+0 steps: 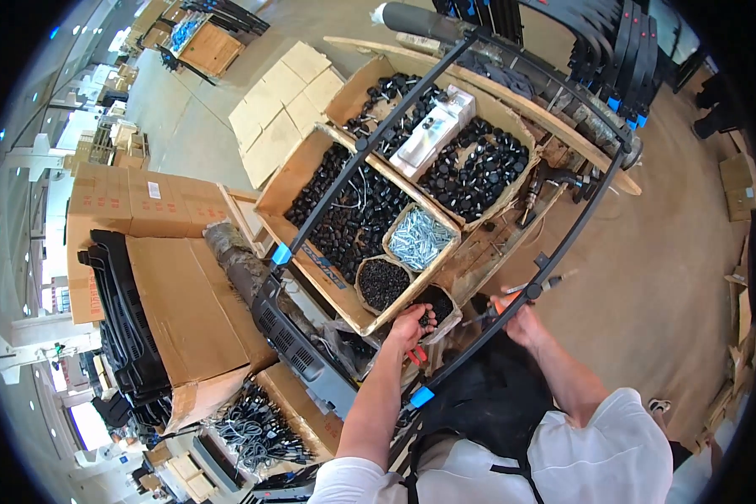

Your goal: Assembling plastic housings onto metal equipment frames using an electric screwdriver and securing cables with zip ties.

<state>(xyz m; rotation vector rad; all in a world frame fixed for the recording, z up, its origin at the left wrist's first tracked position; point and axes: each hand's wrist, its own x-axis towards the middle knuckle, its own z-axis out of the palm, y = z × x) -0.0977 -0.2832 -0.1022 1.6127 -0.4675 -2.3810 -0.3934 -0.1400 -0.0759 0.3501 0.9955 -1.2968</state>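
Two hands are busy at the black metal frame [512, 252]. Your left hand [412, 323] is curled over a few small black parts at the bag of black pieces [439, 304], which sits just ahead of your fingers. Your right hand [512, 311] grips an orange-handled tool [536, 288] against the frame's near bar, whose long axis runs diagonally from lower left to upper right. The left is nearer the bag.

Flattened brown cardboard sheets [284, 105] lie on the grey concrete floor [672, 252]. A small round basket of silver screws [420, 238] sits just beside the white rectangular box [435, 130]. Tangled black cables [256, 428] fill an open carton lower left; stacked black plastic panels [122, 319] nearby.
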